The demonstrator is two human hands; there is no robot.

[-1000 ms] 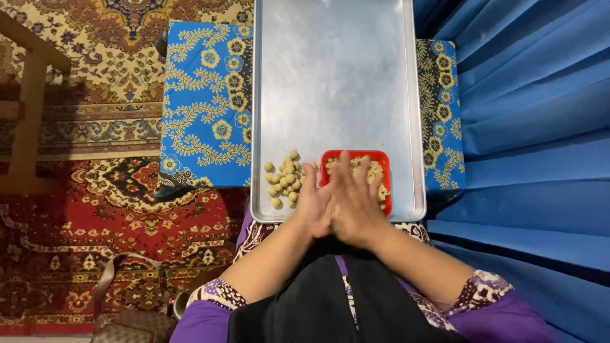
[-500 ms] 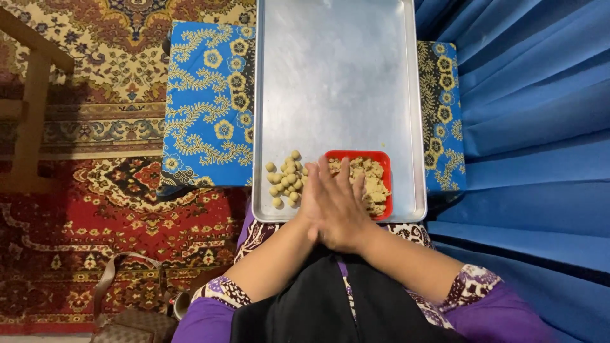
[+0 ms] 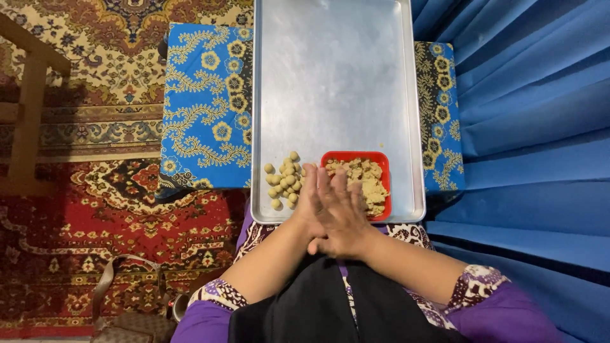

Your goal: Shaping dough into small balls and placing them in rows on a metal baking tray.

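My left hand [image 3: 304, 206] and my right hand [image 3: 340, 213] are pressed palm to palm over the near edge of a metal baking tray [image 3: 330, 95], the right one on top. Whatever lies between the palms is hidden. Just beyond the fingertips a red square dish [image 3: 356, 156] holds crumbly beige dough [image 3: 366, 181]. To its left, several small round dough balls [image 3: 284, 183] lie in a cluster on the tray, close to my left hand's fingers.
The tray rests on a low stand covered in blue flowered cloth [image 3: 203, 108]. A red patterned rug [image 3: 95, 209] lies to the left, with a wooden frame [image 3: 28, 121] and a bag strap [image 3: 114, 279]. Blue curtain folds [image 3: 527, 127] hang on the right.
The joined palms have slid against each other and drawn slightly back toward my body, uncovering more of the red dish. The dough balls have not moved.
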